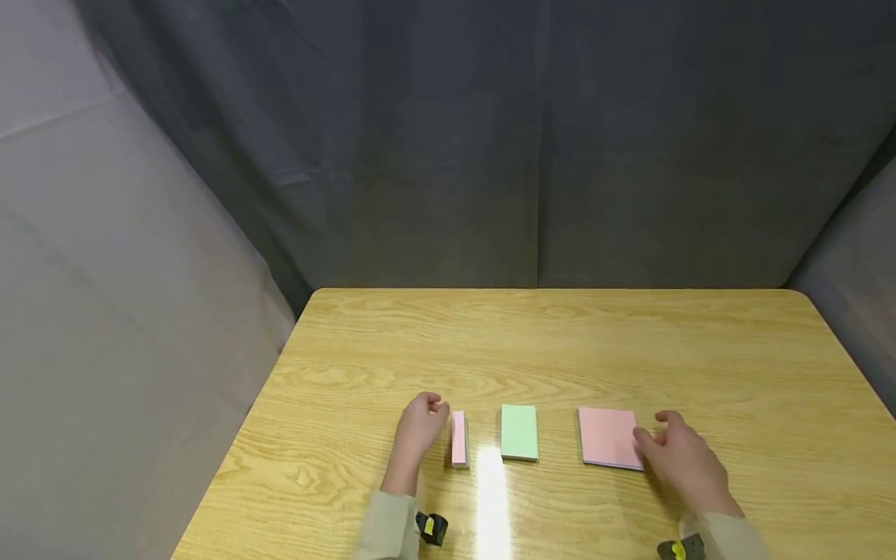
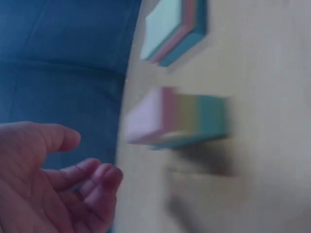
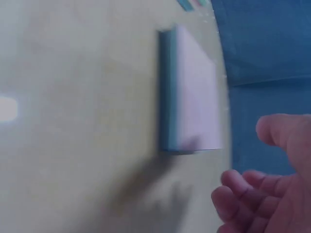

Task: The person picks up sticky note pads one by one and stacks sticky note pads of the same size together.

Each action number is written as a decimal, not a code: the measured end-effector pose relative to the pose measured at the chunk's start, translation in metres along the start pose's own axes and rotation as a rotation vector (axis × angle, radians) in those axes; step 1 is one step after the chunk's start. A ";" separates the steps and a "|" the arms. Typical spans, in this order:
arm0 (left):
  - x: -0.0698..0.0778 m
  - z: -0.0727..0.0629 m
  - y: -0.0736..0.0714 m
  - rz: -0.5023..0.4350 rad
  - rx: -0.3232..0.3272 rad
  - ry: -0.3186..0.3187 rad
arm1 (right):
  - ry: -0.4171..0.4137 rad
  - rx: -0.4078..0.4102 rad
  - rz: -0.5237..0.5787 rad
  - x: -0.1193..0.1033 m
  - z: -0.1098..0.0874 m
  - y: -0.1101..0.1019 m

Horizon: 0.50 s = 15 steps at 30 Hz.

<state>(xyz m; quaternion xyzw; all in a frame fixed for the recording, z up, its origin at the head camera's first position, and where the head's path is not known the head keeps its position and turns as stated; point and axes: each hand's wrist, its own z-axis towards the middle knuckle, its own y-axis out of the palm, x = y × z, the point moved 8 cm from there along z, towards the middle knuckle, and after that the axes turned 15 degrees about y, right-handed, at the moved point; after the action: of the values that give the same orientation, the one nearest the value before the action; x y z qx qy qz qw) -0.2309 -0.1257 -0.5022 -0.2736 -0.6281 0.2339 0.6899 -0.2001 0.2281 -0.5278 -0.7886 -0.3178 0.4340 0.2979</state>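
Observation:
Three stacks of sticky note pads lie in a row. The narrow stack (image 1: 459,439) is pink on top, with yellow and teal layers below in the left wrist view. My left hand (image 1: 423,424) is just left of it, fingers loosely bent and holding nothing. In the middle lies a stack with a light green top (image 1: 519,432); pink and teal show beneath in the left wrist view. A larger square stack with a pink top (image 1: 609,438) is on the right. My right hand (image 1: 682,459) hovers at its right edge, thumb and fingers apart, nothing between them.
The stacks lie on a wood-grain table (image 1: 560,342). A dark curtain (image 1: 448,155) hangs behind its far edge, and pale cloth (image 1: 140,311) hangs on the left. Each wrist wears a small black camera mount (image 1: 431,529).

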 end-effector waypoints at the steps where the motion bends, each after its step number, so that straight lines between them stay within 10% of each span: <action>1: 0.008 0.011 -0.003 0.043 -0.004 0.040 | -0.041 0.046 -0.010 -0.009 0.001 -0.008; 9: 0.092 0.094 0.021 0.591 -0.096 0.378 | -0.353 0.359 -0.174 -0.096 0.024 -0.052; 15: 0.125 0.119 0.054 0.849 -0.106 0.431 | -0.401 0.510 -0.189 -0.134 0.031 -0.069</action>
<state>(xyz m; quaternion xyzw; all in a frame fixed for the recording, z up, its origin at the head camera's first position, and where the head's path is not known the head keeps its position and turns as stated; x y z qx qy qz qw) -0.3350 0.0077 -0.4390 -0.5831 -0.3143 0.4006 0.6330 -0.3003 0.1750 -0.4240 -0.5547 -0.3228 0.6165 0.4561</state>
